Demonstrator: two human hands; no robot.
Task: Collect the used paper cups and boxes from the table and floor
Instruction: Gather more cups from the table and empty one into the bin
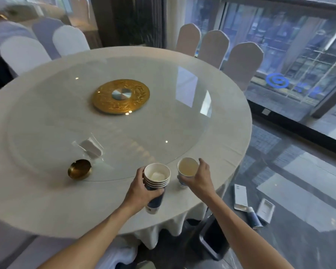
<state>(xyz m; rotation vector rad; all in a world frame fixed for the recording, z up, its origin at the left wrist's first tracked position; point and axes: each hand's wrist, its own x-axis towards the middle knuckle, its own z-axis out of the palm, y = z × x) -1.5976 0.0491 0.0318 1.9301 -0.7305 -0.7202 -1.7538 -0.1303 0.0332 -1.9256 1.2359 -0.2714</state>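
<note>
My left hand (139, 191) grips a stack of several nested paper cups (157, 176), white with dark blue print, tilted above the near edge of the round table (47, 206). A crumpled white bit lies inside the top cup. Just to the right, my right hand (199, 177) wraps around a single paper cup (187, 167) holding some pale liquid, at the table's rim. On the floor to the right lie a fallen blue-and-white cup (253, 218) and two flat white boxes (240, 197) (265, 209). A small white packet in clear wrap (90, 147) rests on the glass.
A glass turntable (163, 113) with a gold centre disc (120, 96) covers most of the table. A brass ashtray (79, 168) sits at its near left edge. White-covered chairs (241, 61) ring the far side. A dark bin (215, 239) stands under the table edge. Glass wall at right.
</note>
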